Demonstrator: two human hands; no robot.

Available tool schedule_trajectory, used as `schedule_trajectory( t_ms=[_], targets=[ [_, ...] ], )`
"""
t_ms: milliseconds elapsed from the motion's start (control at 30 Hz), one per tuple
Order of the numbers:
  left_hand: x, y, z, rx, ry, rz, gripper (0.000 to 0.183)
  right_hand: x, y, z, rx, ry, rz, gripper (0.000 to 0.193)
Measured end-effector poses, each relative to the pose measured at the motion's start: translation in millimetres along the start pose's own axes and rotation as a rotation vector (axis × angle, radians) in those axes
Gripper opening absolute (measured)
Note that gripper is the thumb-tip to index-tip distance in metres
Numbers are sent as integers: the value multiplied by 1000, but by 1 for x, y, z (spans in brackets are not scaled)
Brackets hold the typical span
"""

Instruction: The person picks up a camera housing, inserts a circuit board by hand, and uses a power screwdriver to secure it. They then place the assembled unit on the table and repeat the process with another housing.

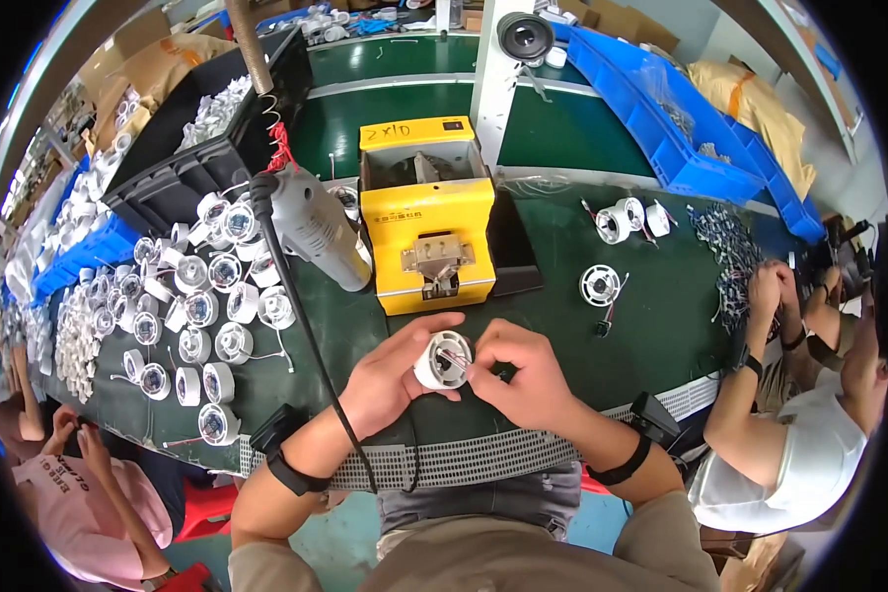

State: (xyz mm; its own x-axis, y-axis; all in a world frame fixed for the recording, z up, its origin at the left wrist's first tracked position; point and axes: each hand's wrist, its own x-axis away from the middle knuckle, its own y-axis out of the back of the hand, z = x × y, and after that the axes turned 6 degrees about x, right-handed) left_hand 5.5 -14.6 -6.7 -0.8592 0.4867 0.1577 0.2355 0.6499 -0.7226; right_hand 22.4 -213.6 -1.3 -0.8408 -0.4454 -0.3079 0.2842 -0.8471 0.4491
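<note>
In front of the yellow machine (432,222), my left hand (383,385) is closed around a white round plastic housing (430,367), its open face turned to the right. Thin wires show inside the housing. My right hand (523,373) is closed too, thumb and fingertips pinching the thin wires (454,357) at the housing's opening. Just under the right fingers is a small dark piece, partly hidden, whose kind I cannot make out. A grey electric screwdriver (316,227) hangs left of the machine, its black cable (311,335) passing in front of my left forearm.
Many white housings (202,308) crowd the green table's left side. On the right lie a white ring-shaped part (600,285), more housings (620,220) and a heap of wired parts (725,261). Black (158,178) and blue bins (651,118) stand farther back. Co-workers sit at both sides.
</note>
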Motion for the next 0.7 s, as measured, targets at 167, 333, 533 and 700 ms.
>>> schedule_trajectory(
  t_ms=[167,333,533,700],
  targets=[
    [3,0,6,-28,-30,-50,45,-3,-6,-4,16,9,-21,11],
    [-9,2,16,2,-17,83,42,1,-5,3,62,-39,-98,8],
    [-3,5,11,48,-161,-11,37,-5,4,8,406,310,-208,25],
    [-9,5,17,-133,-249,78,40,5,9,8,-274,-316,-39,14]
  ],
)
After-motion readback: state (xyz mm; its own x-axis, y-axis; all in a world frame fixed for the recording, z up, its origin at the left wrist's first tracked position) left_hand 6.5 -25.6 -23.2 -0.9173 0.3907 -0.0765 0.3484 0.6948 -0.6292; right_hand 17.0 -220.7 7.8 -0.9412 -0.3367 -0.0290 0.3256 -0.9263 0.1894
